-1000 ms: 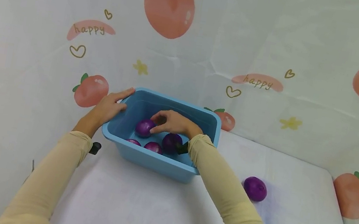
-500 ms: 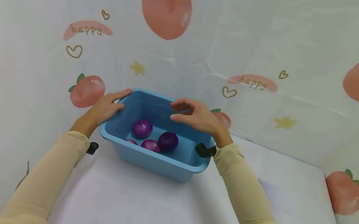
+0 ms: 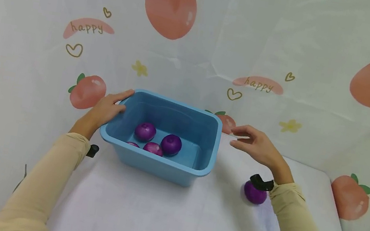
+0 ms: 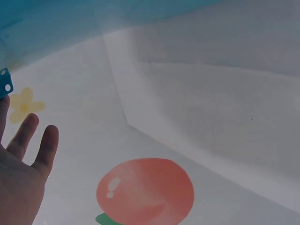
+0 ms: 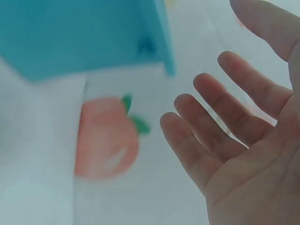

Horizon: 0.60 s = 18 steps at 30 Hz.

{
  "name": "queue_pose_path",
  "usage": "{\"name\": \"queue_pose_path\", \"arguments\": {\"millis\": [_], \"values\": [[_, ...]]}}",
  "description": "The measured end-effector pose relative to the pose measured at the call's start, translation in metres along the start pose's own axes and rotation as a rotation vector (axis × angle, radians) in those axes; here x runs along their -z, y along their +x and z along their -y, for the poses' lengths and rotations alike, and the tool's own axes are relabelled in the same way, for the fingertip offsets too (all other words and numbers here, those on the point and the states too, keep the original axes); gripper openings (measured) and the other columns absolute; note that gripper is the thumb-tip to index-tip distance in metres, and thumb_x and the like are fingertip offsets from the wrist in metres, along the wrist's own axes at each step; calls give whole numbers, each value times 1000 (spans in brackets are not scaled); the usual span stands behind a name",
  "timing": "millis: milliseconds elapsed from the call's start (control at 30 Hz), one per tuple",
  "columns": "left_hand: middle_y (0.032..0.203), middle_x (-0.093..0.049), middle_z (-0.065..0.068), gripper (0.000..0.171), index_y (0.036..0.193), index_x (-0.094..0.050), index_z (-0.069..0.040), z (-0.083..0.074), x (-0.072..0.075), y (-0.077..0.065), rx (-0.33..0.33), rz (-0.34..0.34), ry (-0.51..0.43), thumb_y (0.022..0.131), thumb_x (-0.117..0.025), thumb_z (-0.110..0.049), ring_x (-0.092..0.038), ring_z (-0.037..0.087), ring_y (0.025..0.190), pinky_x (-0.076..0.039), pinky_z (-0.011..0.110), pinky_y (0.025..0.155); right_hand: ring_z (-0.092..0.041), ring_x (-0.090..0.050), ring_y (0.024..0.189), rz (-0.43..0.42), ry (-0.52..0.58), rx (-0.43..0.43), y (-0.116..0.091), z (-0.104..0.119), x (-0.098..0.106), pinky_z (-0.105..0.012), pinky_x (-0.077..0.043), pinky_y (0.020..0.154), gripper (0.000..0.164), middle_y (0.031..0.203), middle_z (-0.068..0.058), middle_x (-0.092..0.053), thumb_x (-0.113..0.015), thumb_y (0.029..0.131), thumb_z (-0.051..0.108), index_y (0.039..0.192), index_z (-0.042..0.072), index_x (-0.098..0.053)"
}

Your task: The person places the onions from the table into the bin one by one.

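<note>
In the head view, a blue plastic tub [image 3: 157, 169] stands on the white table with several purple onions inside, among them a dark onion [image 3: 171, 144] and one farther left [image 3: 145, 131]. My left hand [image 3: 105, 109] holds the tub's left rim, thumb over the edge; in the left wrist view two fingers [image 4: 46, 149] extend free below the blue rim. To the right of the tub, my right hand [image 3: 257, 146] hovers with nothing in it, fingers loosely bent. Another purple onion [image 3: 255, 192] lies on the table under my right wrist, partly covered by a black wrist strap.
A white cloth backdrop [image 3: 206, 33] printed with fruit, hearts and "happy" rises directly behind the tub. The white tabletop [image 3: 139, 214] runs in front of the tub and to its right, as far as the right-hand wall of cloth.
My right hand has come up out of the tub, leaving an onion inside, and moved right past the rim. My left hand has stayed on the tub.
</note>
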<state>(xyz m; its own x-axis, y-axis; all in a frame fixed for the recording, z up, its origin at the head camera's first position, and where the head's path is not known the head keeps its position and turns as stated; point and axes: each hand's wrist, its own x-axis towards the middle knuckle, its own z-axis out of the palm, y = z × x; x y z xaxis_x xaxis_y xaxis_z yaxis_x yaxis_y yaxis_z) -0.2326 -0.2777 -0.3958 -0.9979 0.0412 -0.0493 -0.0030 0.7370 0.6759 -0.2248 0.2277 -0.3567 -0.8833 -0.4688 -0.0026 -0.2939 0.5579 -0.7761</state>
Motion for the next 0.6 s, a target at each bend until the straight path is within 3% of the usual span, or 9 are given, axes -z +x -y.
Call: {"name": "queue_pose_path", "arguments": {"millis": [133,267,367,467,600], "values": [[170,-26,1,66,159,-23,-47,0,1,-1,-3,-2,8,100,-42,-26,-25,45,156,-32,76,113,-35,-66,125,-13,-18,-58,-25,-22,12,-35,-58,100,47,141,-14,-60,-70,96,33,137,11,-59],[170,-26,0,66,159,-23,-49,-2,2,-2,2,-3,13,100,-41,-25,-24,45,156,-30,76,114,-10,-68,120,-38,-1,-96,-48,-43,18,-18,-54,94,49,144,-15,-58,-70,96,31,138,8,-57],[170,-26,-1,66,158,-23,-51,-2,2,-3,7,-1,12,100,-41,-25,-23,45,156,-31,75,114,2,-65,116,-58,-7,-132,-64,-59,19,-13,-53,92,51,146,-15,-57,-70,96,32,138,8,-57],[170,-26,-1,67,157,-23,-52,-2,2,-4,15,3,7,99,-41,-24,-23,45,156,-32,75,113,-16,-66,125,-53,-33,-169,-77,-74,16,-22,-54,95,54,149,-16,-55,-70,96,34,141,9,-55],[170,-27,2,68,157,-23,-53,-4,3,-3,25,7,8,98,-41,-24,-26,46,155,-38,72,111,-44,-52,138,-9,-49,-224,-90,-96,9,-46,-53,103,61,153,-20,-51,-70,95,38,146,11,-51]]}}
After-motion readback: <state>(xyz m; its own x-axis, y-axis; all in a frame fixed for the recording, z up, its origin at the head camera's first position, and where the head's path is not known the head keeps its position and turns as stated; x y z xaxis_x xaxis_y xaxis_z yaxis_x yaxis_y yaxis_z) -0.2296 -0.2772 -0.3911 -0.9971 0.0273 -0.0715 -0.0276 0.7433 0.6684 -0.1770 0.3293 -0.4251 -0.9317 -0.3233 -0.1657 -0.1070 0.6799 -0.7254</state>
